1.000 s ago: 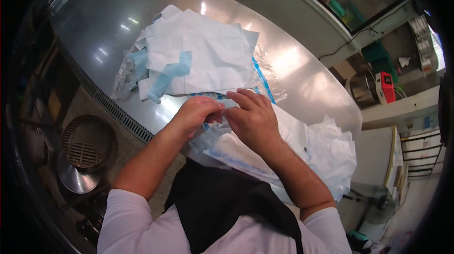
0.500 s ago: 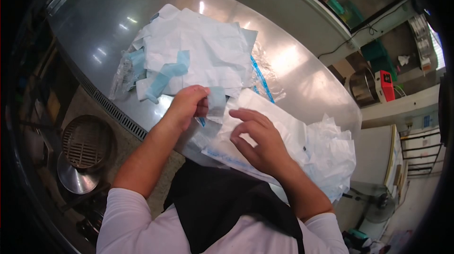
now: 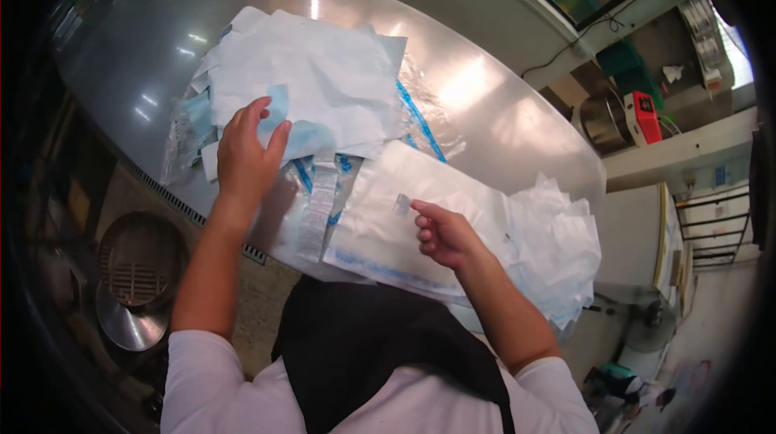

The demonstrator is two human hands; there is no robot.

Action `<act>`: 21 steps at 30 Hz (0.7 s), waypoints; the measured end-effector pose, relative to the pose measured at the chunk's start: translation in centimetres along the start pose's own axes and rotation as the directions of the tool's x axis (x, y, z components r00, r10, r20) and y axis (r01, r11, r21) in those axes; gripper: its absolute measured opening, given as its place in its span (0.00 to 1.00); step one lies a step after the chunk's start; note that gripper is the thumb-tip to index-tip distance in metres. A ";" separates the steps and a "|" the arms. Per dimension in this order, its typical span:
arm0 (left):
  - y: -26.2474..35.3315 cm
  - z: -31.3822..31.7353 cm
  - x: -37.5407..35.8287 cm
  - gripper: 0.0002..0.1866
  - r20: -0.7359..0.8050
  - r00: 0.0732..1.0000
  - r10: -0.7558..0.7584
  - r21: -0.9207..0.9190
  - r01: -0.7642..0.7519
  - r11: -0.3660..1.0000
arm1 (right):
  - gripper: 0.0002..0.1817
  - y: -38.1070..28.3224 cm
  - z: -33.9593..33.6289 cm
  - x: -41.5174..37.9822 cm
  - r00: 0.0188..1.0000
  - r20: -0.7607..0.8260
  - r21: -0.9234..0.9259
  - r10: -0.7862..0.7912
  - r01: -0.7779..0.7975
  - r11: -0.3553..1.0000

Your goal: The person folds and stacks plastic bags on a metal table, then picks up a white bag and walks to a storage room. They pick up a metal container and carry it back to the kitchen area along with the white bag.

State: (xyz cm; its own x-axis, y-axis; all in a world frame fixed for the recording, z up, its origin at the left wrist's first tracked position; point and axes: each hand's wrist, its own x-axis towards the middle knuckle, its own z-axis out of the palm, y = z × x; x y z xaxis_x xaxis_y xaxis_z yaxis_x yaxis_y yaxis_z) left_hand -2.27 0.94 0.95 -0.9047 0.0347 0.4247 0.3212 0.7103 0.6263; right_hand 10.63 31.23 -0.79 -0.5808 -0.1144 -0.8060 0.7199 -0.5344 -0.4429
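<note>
My left hand [image 3: 252,147] is over the left side of a pile of white sheets [image 3: 315,58], its fingers and thumb apart. Beside its thumb lies a light blue piece [image 3: 311,139] on the sheets. My right hand [image 3: 443,233] is closed in a pinch above a stack of white plastic bags [image 3: 372,232]. A small greyish see-through scrap [image 3: 402,204] shows at its fingertips. Between the two hands lies a narrow printed plastic strip [image 3: 319,212], next to blue-marked clear plastic.
Crumpled white bag ends [image 3: 558,248] spread at the right of the metal table [image 3: 137,22]. Clear wrapping with a blue stripe [image 3: 420,119] lies behind the stack. A floor drain grate [image 3: 162,191] and a round metal pan [image 3: 141,260] are at the left.
My left hand has let go of the light blue piece and moved left, opening. My right hand has gone from loosely curled to a pinch with the small scrap. The view has shifted slightly.
</note>
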 end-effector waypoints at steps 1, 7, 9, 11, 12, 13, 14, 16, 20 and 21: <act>1.4 -0.1 -0.9 0.18 -0.005 0.995 0.101 -0.030 -0.101 0.994 | 0.08 0.0 0.1 0.1 0.999 -0.032 -0.037 -0.009 0.008 0.999; 7.4 5.4 -9.7 0.33 0.627 0.598 0.498 -0.177 -0.514 0.839 | 0.19 0.7 -0.2 1.3 0.998 -0.054 -0.077 -0.039 0.035 0.996; 7.0 7.1 -10.9 0.35 0.756 0.518 0.401 -0.080 -0.534 0.842 | 0.20 0.8 0.0 1.0 0.997 -0.061 -0.120 -0.056 0.048 0.992; 6.9 7.5 -11.2 0.36 0.758 0.519 0.395 -0.073 -0.534 0.842 | 0.22 0.4 0.3 0.0 0.994 -0.074 -0.152 -0.083 0.071 0.986; 7.0 7.5 -11.1 0.36 0.763 0.522 0.383 -0.064 -0.528 0.847 | 0.23 0.2 0.7 -1.0 0.963 -0.113 -0.363 -0.243 0.187 0.913; 7.2 7.4 -11.1 0.36 0.764 0.513 0.390 -0.069 -0.536 0.841 | 0.24 0.2 0.8 -1.7 0.910 -0.118 -0.560 -0.398 0.270 0.783; 7.4 7.3 -11.0 0.37 0.781 0.507 0.364 -0.054 -0.526 0.849 | 0.24 0.2 0.0 -1.7 0.907 -0.123 -0.552 -0.404 0.275 0.787; 8.0 7.1 -10.5 0.37 0.792 0.494 0.357 -0.046 -0.536 0.843 | 0.23 0.2 -2.5 -1.4 0.526 0.254 -0.965 -0.812 0.198 -0.173; 8.9 7.2 -10.4 0.38 0.797 0.511 0.323 -0.015 -0.518 0.855 | 0.21 2.0 -4.5 -1.3 0.568 0.256 -0.921 -0.782 -0.103 -0.376; 9.0 7.2 -10.3 0.38 0.770 0.549 0.325 -0.015 -0.494 0.869 | 0.21 2.6 -4.8 -1.0 0.559 0.248 -0.925 -0.791 -0.107 -0.366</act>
State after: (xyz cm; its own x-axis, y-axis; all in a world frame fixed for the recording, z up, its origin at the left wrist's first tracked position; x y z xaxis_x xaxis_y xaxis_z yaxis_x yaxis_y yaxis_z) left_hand 7.93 12.05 -2.48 -0.6076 0.7914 -0.0673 0.7302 0.5900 0.3445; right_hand 14.90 34.00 -2.98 -0.9886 0.1509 -0.0024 0.1501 0.9819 -0.1152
